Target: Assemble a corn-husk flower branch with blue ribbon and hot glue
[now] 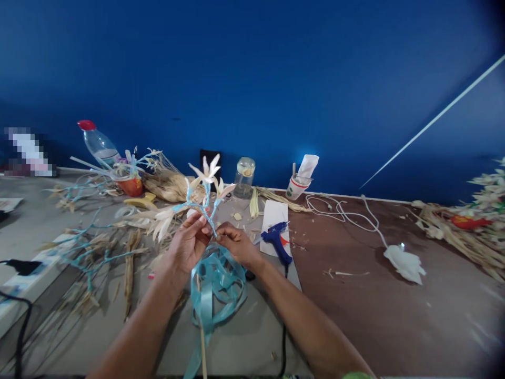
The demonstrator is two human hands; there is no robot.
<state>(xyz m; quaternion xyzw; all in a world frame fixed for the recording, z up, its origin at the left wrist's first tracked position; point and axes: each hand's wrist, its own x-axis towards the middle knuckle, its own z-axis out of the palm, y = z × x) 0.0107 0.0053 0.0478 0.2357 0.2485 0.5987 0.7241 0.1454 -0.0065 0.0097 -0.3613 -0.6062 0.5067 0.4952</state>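
My left hand (191,239) grips an artificial flower branch (207,197), its forked stems wrapped in light blue and tipped with cream, pointed petals. Close beside it, my right hand (239,245) is closed, its fingertips pinched at the lower stem where the blue wrapping ends. Exactly what lies between those fingertips is partly hidden; it looks like the end of the ribbon. Loose loops of light blue ribbon (224,284) hang and pile just below both hands. A thin pale stick (202,347) runs down through the ribbon toward the table's front edge.
A blue glue gun (279,241) rests on white paper (272,210) at the right. Behind stand a glass jar (244,181) and a white cup (295,188). Blue-wrapped branches (90,268), dried husks (132,263) and a power strip (51,268) crowd the left. A white cable (351,223) lies right.
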